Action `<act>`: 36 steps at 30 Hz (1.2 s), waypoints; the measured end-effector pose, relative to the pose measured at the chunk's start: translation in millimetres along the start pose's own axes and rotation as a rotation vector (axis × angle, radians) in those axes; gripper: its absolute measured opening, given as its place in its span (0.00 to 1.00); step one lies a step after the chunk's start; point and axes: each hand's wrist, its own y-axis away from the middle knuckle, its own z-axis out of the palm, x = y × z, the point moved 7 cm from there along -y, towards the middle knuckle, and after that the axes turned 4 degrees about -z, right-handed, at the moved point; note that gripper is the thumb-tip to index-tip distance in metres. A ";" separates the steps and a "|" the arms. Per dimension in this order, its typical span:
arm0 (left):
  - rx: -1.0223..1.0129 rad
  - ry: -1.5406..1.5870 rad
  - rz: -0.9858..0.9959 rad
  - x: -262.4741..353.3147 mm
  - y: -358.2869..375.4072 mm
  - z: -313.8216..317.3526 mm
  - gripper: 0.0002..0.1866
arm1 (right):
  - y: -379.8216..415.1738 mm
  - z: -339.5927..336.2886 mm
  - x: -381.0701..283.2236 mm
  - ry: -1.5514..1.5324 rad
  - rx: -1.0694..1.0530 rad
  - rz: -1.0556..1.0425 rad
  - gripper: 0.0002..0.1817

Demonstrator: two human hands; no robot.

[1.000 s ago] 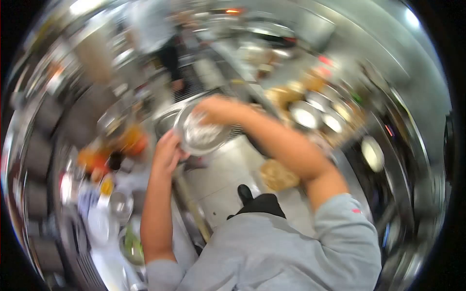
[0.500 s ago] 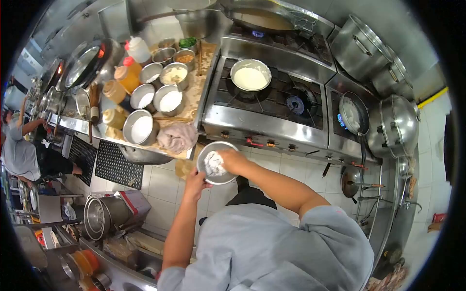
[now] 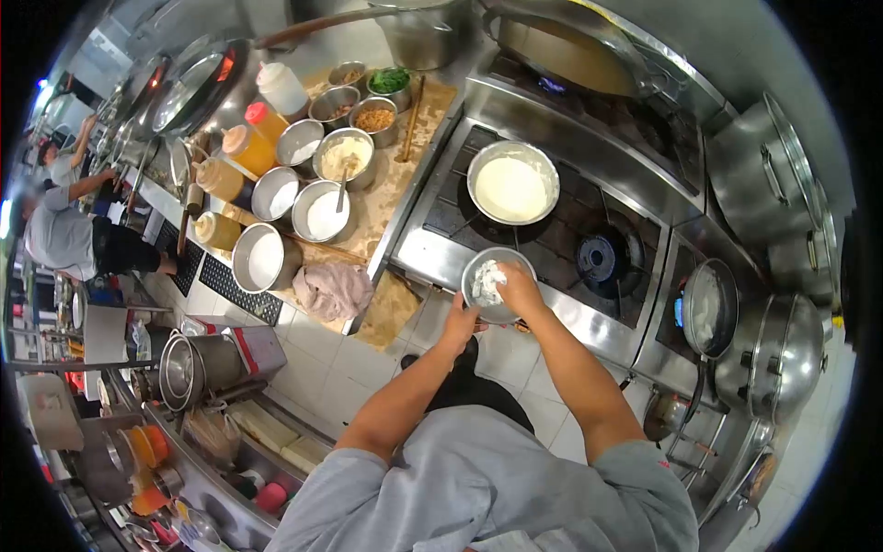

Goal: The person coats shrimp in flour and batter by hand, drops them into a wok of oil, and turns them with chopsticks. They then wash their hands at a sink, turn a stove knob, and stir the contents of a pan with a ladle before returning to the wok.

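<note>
Steel stovetop [image 3: 575, 221] filled the background, a pan [image 3: 515, 150] near its left edge. By its front edge, the left hand [image 3: 457, 324] clasped the bowl [image 3: 498, 314]; the right hand [image 3: 519, 287] reached into white powder [image 3: 485, 281], its finger closure hidden.

Left hand [image 3: 460, 324] holds a bowl [image 3: 495, 311], right hand [image 3: 519, 287] over it.

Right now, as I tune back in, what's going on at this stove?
The person's left hand holds a metal bowl by its side, near the stove's front edge. The right hand is inside it, at some white stuff. A pot of pale mixture sits on the stove, just beyond the bowl. Off to the right, a blue flame shows beside a pan.
</note>
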 end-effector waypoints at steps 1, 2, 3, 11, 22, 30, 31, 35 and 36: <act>-0.022 0.002 -0.003 -3.0 -4.8 -2.6 0.24 | 1.0 1.0 5.3 -0.030 0.045 -0.041 0.23; -0.045 0.003 -0.021 -11.8 -5.9 -7.1 0.25 | 1.7 3.0 13.5 -0.061 0.086 -0.069 0.23; -0.091 -0.060 -0.098 -12.0 -4.1 -8.2 0.25 | 6.0 1.0 21.8 -0.084 0.126 -0.093 0.23; -0.125 -0.053 -0.213 1.3 3.3 -7.2 0.20 | 9.4 -84.1 -32.7 -0.204 0.121 0.142 0.18; -0.190 -0.054 -0.249 6.3 -6.2 -14.3 0.21 | 29.2 -61.3 -14.3 -0.257 0.150 0.212 0.18; -0.167 -0.100 -0.221 2.1 -20.9 -18.5 0.16 | 4.2 -26.4 -8.2 0.154 0.040 0.214 0.18; -0.167 -0.113 -0.226 3.1 -19.9 -18.9 0.16 | -4.8 -29.5 -10.7 0.149 0.082 0.166 0.18; -0.159 -0.114 -0.230 2.6 -20.7 -18.6 0.16 | -24.4 -4.4 -19.0 0.341 0.021 0.054 0.11; -0.152 -0.102 -0.227 2.7 -22.6 -18.5 0.16 | -26.5 6.6 -18.0 0.427 0.018 -0.011 0.09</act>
